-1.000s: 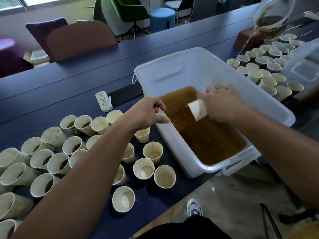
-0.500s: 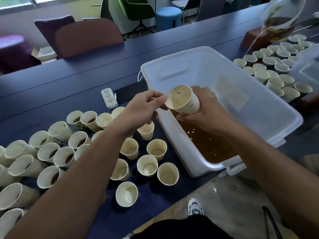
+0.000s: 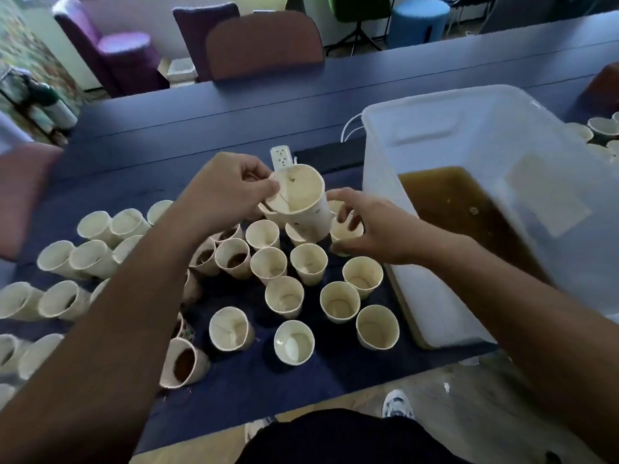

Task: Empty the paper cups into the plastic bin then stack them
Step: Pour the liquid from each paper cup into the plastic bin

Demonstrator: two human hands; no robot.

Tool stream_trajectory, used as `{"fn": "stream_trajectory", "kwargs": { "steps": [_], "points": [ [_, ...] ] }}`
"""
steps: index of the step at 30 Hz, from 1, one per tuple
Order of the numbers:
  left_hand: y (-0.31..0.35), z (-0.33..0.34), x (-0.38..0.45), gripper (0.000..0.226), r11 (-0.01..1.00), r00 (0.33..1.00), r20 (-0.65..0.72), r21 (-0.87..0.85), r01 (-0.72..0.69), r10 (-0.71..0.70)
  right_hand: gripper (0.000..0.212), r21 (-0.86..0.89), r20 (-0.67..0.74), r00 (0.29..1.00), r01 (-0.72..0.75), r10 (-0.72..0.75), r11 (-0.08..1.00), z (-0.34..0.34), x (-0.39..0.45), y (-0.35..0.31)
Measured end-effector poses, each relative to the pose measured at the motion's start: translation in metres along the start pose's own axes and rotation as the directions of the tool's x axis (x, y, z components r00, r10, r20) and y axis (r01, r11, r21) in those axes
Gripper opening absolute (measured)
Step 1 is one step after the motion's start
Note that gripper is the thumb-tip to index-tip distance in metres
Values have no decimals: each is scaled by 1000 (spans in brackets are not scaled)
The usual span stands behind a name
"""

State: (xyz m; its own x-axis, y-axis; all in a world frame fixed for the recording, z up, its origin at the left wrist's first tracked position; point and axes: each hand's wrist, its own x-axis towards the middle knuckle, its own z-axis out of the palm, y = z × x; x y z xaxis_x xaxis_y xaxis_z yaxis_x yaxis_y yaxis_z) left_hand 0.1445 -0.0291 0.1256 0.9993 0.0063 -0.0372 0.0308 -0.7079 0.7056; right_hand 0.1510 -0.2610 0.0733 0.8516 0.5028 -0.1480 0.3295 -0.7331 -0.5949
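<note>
An emptied paper cup (image 3: 303,204) hangs tilted above the cluster of cups, and my left hand (image 3: 224,192) pinches its rim between thumb and fingers. My right hand (image 3: 371,226) is just right of that cup, its fingers loosely curved and apart over a standing cup (image 3: 346,234); it grips nothing that I can see. The clear plastic bin (image 3: 418,128) stands at the right with brown liquid (image 3: 469,216) in its bottom. Several empty cups (image 3: 284,298) stand below my hands. Cups with brown liquid (image 3: 183,361) are under and left of my left arm.
A white power strip (image 3: 280,156) lies behind the held cup. More cups (image 3: 601,128) stand beyond the bin at the far right. Chairs (image 3: 264,41) line the table's far side. The table's near edge (image 3: 301,400) runs just in front of my body.
The emptied cup has come out of the bin and moved left above the standing cups. My left hand has taken its rim and my right hand has let go.
</note>
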Motion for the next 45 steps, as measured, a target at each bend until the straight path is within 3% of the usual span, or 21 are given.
{"fn": "stream_trajectory", "kwargs": {
  "steps": [5, 11, 16, 29, 32, 34, 40, 45],
  "points": [
    [-49, -22, -14, 9, 977, 987, -6, 137, 162, -162, 56, -73, 202, 976, 94, -78, 993, 20, 20, -6],
    [-104, -19, -28, 12, 892, 933, -15, 288, 349, -360, 45, -116, 257, 964, 98, -65, 988, 34, 31, 4],
    [-140, -8, -38, 12, 826, 871, -8, 312, 469, -491, 40, -97, 318, 947, 76, -41, 992, 39, 28, 12],
    [-171, 18, -32, 12, 812, 832, 31, 245, 530, -553, 36, -118, 330, 944, 39, 2, 992, 42, 30, 17],
    [-176, 24, -27, 46, 786, 790, 98, 228, 574, -605, 36, -118, 328, 945, 35, 6, 992, 42, 30, 17],
    [-177, 29, -25, 56, 761, 769, 85, 246, 600, -634, 36, -112, 329, 944, 30, 8, 993, 43, 30, 17],
    [-185, 51, -9, 48, 741, 743, 6, 64, 668, -670, 35, -112, 321, 947, 26, 12, 993, 42, 30, 17],
    [-188, 57, 5, 32, 754, 756, -30, 69, 654, -653, 35, -120, 311, 950, 23, 16, 992, 42, 30, 17]
  ]
}}
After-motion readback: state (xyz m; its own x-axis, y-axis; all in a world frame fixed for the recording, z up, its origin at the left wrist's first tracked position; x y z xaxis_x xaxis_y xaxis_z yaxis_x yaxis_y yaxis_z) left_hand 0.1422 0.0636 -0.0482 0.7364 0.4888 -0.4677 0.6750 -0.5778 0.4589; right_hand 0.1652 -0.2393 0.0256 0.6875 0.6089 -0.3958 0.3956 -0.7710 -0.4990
